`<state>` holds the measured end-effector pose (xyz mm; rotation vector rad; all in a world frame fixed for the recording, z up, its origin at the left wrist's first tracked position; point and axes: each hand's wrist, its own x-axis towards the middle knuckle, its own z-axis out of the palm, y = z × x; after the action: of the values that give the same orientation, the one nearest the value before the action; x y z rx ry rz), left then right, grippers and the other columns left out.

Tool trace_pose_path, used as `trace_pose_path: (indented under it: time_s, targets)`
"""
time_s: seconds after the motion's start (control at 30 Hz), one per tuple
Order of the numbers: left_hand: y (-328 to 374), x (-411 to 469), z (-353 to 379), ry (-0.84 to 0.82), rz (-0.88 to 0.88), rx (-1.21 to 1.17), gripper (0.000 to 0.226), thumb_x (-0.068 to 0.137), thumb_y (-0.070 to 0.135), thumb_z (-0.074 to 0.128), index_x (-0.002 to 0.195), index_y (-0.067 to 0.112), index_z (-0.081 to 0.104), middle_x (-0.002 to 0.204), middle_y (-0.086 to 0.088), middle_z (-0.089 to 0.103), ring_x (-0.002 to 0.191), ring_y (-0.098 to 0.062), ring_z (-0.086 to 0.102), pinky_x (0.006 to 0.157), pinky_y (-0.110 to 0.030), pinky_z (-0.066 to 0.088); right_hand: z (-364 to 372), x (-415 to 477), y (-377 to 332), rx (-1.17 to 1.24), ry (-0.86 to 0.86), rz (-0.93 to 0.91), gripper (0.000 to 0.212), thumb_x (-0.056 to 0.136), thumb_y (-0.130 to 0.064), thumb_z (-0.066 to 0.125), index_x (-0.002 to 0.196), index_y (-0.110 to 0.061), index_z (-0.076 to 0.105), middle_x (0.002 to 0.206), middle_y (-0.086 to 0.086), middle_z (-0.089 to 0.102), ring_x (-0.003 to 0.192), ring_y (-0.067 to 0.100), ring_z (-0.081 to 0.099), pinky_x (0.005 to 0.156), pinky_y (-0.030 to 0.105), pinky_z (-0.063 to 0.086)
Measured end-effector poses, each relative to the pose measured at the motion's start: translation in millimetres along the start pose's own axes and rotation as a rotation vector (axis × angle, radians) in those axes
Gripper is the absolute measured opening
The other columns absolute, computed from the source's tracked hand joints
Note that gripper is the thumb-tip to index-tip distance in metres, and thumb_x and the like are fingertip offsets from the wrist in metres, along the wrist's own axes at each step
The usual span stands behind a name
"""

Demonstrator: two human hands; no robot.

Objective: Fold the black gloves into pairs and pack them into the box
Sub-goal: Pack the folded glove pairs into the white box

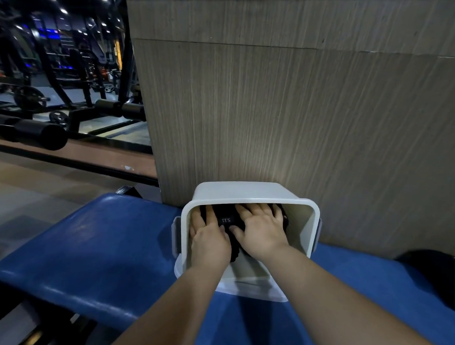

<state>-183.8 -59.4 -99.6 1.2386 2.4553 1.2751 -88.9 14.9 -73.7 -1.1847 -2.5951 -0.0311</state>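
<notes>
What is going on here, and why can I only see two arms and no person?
The camera sits on the person's head, looking down, so you see only their arms. The left hand and right hand press flat on black gloves inside a white plastic box. Neither hand grips anything. The box sits on its white lid on a blue padded bench beside a wooden wall. Another dark thing lies at the right; I can't tell what. Gym machines stand behind.

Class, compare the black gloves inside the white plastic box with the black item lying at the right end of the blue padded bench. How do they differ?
The black gloves sit inside the white plastic box, pressed under the left hand and right hand; the black item lies loose on the blue padded bench, untouched. The gloves show a small label; the item's details are unclear. Both are black.
</notes>
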Motion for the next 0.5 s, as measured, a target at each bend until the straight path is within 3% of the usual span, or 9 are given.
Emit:
trace_pose_path:
  time_s: [0.2, 0.5]
  targets:
    - [-15, 8, 9, -0.034, 0.123, -0.069, 0.058, 0.099, 0.013, 0.039, 0.152, 0.028, 0.018, 0.161, 0.001, 0.004, 0.148, -0.017, 0.003, 0.120, -0.032, 0.013, 8, 2, 3, 0.036, -0.035, -0.008, 0.057, 0.095, -0.054, 0.036, 0.148, -0.036, 0.029, 0.155, -0.011, 0.027, 0.145, 0.016, 0.011, 0.115, 0.053, -0.002]
    - [-32, 21, 22, -0.096, 0.011, -0.075, 0.053, 0.100, 0.011, 0.035, 0.151, 0.014, 0.019, 0.159, -0.006, 0.013, 0.146, -0.016, 0.012, 0.115, -0.020, 0.007, 16, 3, 4, 0.039, -0.116, 0.001, 0.055, 0.098, -0.052, 0.032, 0.149, -0.035, 0.026, 0.159, -0.010, 0.021, 0.147, 0.016, 0.005, 0.113, 0.055, -0.004]
